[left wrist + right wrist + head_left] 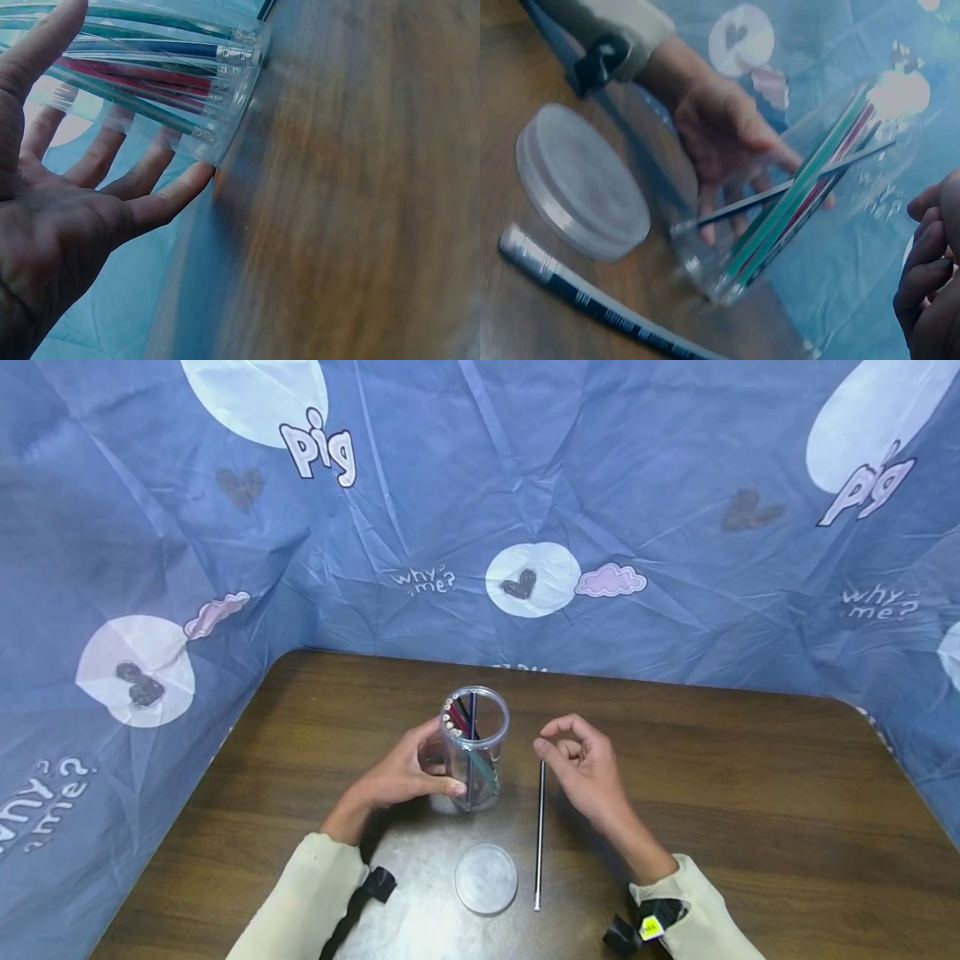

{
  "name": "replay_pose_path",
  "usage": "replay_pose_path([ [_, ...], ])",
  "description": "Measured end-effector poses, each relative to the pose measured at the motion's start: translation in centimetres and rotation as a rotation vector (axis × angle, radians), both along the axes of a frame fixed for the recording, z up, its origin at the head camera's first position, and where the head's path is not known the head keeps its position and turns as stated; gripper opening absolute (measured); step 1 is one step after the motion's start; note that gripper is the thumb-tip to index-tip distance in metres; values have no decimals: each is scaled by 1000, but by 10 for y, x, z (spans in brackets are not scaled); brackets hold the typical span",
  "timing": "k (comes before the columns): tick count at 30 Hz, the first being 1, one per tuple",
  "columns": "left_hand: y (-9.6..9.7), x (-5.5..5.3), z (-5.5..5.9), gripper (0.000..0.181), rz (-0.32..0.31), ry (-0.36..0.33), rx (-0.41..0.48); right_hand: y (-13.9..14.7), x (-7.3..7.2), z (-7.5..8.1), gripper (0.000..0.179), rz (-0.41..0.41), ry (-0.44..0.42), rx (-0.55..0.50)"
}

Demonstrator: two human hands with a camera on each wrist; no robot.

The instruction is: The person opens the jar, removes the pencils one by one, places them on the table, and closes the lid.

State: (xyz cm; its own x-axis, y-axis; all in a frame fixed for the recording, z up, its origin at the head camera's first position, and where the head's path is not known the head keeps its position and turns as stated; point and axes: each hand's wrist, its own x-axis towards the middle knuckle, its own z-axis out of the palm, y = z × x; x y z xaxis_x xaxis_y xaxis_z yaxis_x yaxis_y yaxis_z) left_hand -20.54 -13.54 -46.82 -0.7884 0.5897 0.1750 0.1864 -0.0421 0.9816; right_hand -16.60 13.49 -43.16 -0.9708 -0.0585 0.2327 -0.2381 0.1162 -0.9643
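left hand point(397, 770) wraps a clear cylindrical jar point(491, 742) from the side, thumb across the near wall and fingers spread around the far one. right hand point(588, 770) hovers just beside the jar with its fingers curled and thumb and forefinger close together; the views do not tell whether it pinches the dark pencil point(540, 835), whose far end meets the thumb in the head view. that pencil stretches toward the person, its silvery eraser end nearest them. the jar is upright above the wooden table point(750, 777), and inside it green pencils point(806, 187), red pencils point(142, 75) and a dark blue pencil point(150, 49) lean, eraser ends down. a round translucent lid point(486, 878) lies flat on the table, between the pale sleeves and left of the loose pencil. blue printed fabric point(450, 485) hangs behind.
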Motion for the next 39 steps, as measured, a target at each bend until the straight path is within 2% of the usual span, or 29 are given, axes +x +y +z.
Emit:
replay_pose_path([
  [4,1,0,0,88,-8,-2,-1,-5,9,14,15,51,108,-2],
  [8,1,1,1,87,-9,-5,1,-11,16,27,18,149,228,49],
  [10,0,2,1,87,-6,-6,2,-15,18,32,19,185,261,73],
  [15,-1,2,1,88,-8,-15,4,-25,20,41,19,207,267,95],
  [23,-1,1,2,94,8,7,-66,-37,15,46,17,196,257,107],
  [27,2,1,4,103,8,43,-43,-40,14,45,15,199,259,112],
  [30,5,2,4,107,22,87,-18,-41,13,45,15,203,263,109],
  [33,7,3,6,106,52,110,-30,-41,13,45,15,212,268,95],
  [39,8,3,7,103,49,94,-27,-42,12,51,14,209,271,62],
])
